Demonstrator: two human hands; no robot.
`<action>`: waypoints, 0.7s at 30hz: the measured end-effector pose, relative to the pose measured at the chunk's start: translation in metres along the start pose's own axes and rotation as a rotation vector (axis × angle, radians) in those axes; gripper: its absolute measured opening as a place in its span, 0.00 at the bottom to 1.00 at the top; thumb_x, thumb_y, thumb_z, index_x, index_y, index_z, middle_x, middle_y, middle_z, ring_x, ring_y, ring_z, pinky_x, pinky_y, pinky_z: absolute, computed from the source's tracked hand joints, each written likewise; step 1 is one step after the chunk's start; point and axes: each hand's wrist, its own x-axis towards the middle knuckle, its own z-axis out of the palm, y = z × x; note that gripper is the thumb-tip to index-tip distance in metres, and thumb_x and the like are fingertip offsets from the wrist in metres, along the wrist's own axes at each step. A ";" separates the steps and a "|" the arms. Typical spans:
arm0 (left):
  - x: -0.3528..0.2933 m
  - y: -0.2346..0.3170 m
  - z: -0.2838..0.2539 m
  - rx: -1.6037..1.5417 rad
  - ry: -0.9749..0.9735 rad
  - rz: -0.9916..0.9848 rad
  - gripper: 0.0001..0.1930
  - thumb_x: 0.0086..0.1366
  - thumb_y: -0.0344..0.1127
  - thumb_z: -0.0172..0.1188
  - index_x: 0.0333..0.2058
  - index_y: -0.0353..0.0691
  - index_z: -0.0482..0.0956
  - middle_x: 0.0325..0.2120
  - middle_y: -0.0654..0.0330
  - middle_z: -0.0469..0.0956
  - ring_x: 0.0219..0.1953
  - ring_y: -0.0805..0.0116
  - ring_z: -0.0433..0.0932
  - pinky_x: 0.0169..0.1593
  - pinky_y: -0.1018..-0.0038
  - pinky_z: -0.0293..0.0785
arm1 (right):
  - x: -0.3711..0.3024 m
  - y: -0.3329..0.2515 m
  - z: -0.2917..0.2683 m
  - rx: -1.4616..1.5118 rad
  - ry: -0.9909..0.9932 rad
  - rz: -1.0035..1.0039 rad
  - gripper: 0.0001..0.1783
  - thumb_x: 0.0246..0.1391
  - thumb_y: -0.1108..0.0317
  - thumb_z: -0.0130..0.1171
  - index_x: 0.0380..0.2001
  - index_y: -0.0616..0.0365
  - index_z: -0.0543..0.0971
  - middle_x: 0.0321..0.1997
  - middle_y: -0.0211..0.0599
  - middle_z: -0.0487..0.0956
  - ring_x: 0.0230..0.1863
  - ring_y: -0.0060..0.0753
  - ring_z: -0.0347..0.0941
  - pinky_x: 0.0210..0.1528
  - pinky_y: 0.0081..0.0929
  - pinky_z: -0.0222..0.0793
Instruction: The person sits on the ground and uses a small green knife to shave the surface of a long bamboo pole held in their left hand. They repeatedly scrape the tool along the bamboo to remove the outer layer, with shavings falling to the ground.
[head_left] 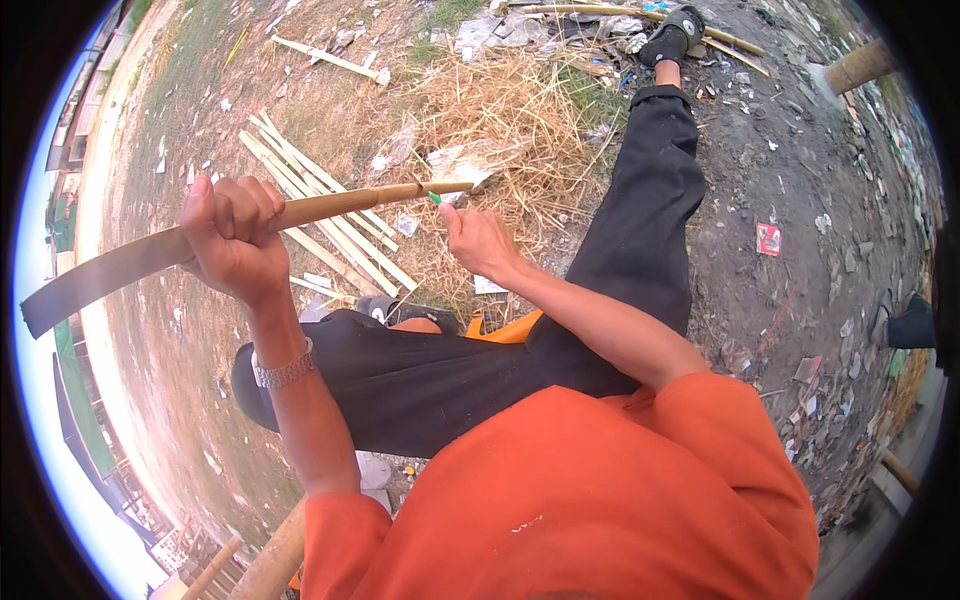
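My left hand (235,235) is closed in a fist around a long, slightly curved bamboo strip (330,204), raised above my left knee. To the right of the fist the strip is tan, with visible joints, and narrows. Left of the fist it is broad, flat and grey, with a blunt end. My right hand (480,240) is closed beside the strip's narrow end. A small pointed green thing (435,198) sticks out at its thumb. The rest of that thing is hidden, so its kind does not show.
Several pale split bamboo strips (325,200) lie on the ground beyond my left knee. A heap of straw-like shavings (510,130) spreads ahead between my legs. Something orange (510,328) shows beneath my thigh. Litter covers the dark ground at right, where another person's leg (910,325) shows.
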 end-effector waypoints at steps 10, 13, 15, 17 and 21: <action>0.009 0.001 -0.019 0.047 0.281 0.030 0.20 0.62 0.35 0.48 0.13 0.50 0.51 0.08 0.71 0.48 0.10 0.78 0.49 0.20 0.77 0.53 | 0.005 -0.012 0.008 -0.123 -0.081 0.054 0.35 0.63 0.47 0.31 0.31 0.66 0.79 0.29 0.61 0.77 0.36 0.59 0.75 0.43 0.51 0.67; 0.003 0.002 -0.026 0.007 0.270 0.047 0.21 0.62 0.33 0.48 0.12 0.50 0.52 0.07 0.71 0.49 0.10 0.78 0.49 0.20 0.75 0.55 | 0.004 -0.003 0.010 -0.155 -0.099 0.083 0.34 0.63 0.47 0.30 0.34 0.66 0.79 0.31 0.61 0.77 0.36 0.58 0.75 0.43 0.50 0.68; 0.002 0.006 -0.022 0.025 0.304 0.057 0.21 0.62 0.33 0.49 0.12 0.50 0.52 0.07 0.71 0.49 0.10 0.78 0.50 0.20 0.75 0.56 | 0.004 0.015 0.003 -0.194 -0.096 0.112 0.35 0.63 0.47 0.30 0.33 0.66 0.79 0.32 0.60 0.78 0.36 0.57 0.75 0.42 0.49 0.68; 0.005 0.004 -0.016 0.006 0.263 0.050 0.21 0.62 0.35 0.49 0.13 0.51 0.51 0.08 0.71 0.48 0.10 0.79 0.48 0.19 0.78 0.52 | 0.009 0.084 0.019 -0.228 -0.013 0.145 0.36 0.62 0.46 0.30 0.30 0.67 0.79 0.32 0.62 0.77 0.36 0.58 0.75 0.42 0.50 0.67; 0.004 0.003 -0.022 0.005 0.259 0.050 0.21 0.63 0.36 0.48 0.14 0.50 0.51 0.08 0.71 0.48 0.11 0.80 0.47 0.19 0.78 0.51 | 0.003 0.057 0.007 -0.151 0.013 0.268 0.35 0.62 0.47 0.30 0.26 0.66 0.79 0.27 0.61 0.77 0.32 0.59 0.75 0.38 0.50 0.67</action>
